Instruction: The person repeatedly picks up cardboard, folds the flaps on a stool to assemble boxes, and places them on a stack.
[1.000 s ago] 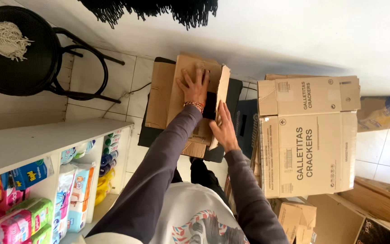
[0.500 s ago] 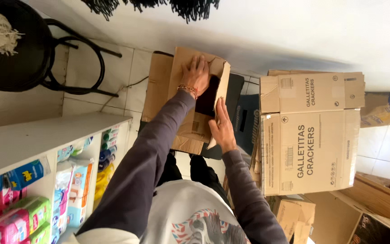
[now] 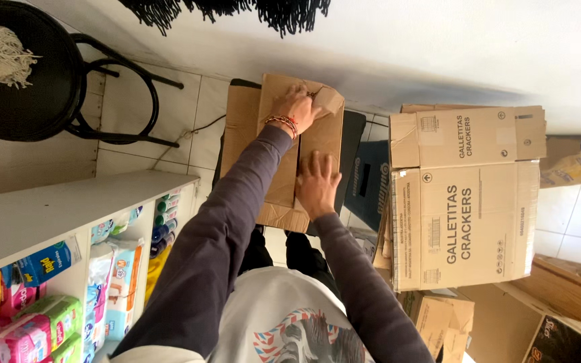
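Observation:
A brown cardboard box (image 3: 243, 128) stands on a dark stand in front of me, its top flaps folded down. My left hand (image 3: 295, 107), with a beaded bracelet on the wrist, is curled over the crumpled far flap (image 3: 331, 101) and holds it down. My right hand (image 3: 317, 183) lies flat with fingers spread on the near part of the top, pressing on the flaps. Both arms are in dark grey sleeves.
A large printed cardboard carton (image 3: 469, 195) stands right of the box, with more cartons (image 3: 438, 316) below it. A black stool (image 3: 28, 81) carrying a white mop head is at the upper left. A white shelf (image 3: 68, 208) of colourful packages runs along the left.
The raised flap and the dark gap under it are gone: the flaps now lie down. My right hand moved from the flap's edge to lie flat on top. My left hand slid toward the far end.

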